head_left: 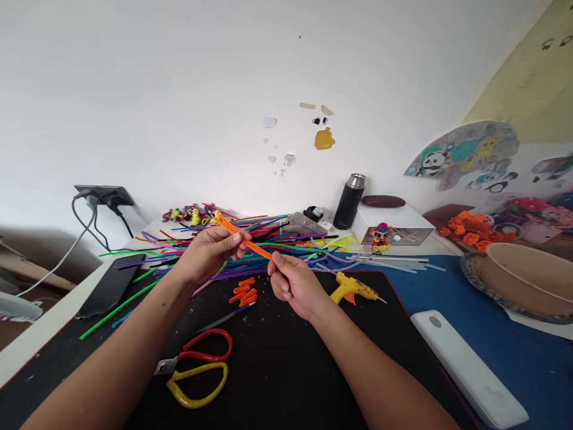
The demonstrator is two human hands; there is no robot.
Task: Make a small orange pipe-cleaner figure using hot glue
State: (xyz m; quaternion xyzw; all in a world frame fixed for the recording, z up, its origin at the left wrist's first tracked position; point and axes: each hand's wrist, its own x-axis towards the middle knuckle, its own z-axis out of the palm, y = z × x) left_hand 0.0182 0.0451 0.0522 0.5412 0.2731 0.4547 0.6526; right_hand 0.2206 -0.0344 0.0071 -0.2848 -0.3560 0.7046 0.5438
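Observation:
Above the black mat, my left hand (213, 248) pinches a bundle of orange pipe cleaners (256, 249) near its middle. My right hand (293, 280) is closed on the lower right end of the same bundle, which slants down from upper left. Several short folded orange pipe cleaner pieces (244, 292) lie on the mat below, between my hands. A pen (228, 315) rests just in front of them. Scissors (197, 367) with one red and one yellow handle lie nearer to me, their blades partly hidden by my left forearm.
Many coloured pipe cleaners (286, 239) spread across the back of the desk. A yellow glue gun (353, 288) lies right of my right hand. A black phone (111, 285) is at left, a black thermos (349, 202) at the back, and a long white case (468, 367) at right.

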